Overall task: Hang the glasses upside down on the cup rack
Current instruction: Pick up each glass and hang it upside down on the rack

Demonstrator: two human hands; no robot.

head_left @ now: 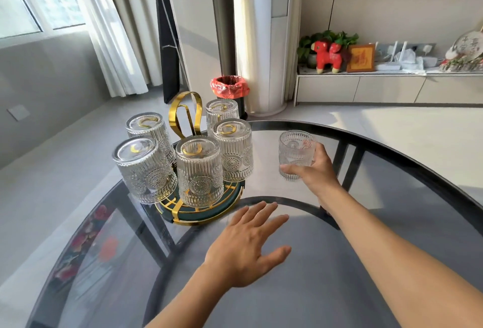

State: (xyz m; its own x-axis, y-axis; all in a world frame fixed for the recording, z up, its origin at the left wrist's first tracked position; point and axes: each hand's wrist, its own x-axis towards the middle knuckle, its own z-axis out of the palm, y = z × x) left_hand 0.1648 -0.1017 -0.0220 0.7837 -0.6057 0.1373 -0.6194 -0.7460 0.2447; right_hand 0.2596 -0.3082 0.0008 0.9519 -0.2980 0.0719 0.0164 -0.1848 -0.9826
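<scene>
A gold cup rack (186, 113) with a round green and gold base stands left of centre on the glass table (300, 288). Several embossed clear glasses hang upside down on its prongs, the nearest one (200, 173) at the front. One more embossed glass (295, 152) stands upright on the table to the right of the rack, and my right hand (316, 168) is wrapped around its right side. My left hand (248, 244) hovers flat and open over the table, just in front of the rack's base, holding nothing.
The table's curved far edge runs just behind the rack and the upright glass. Beyond it on the floor stand a bin with a red bag (230, 89) and a white column (261, 40). A low cabinet with ornaments (386, 84) is at the back right.
</scene>
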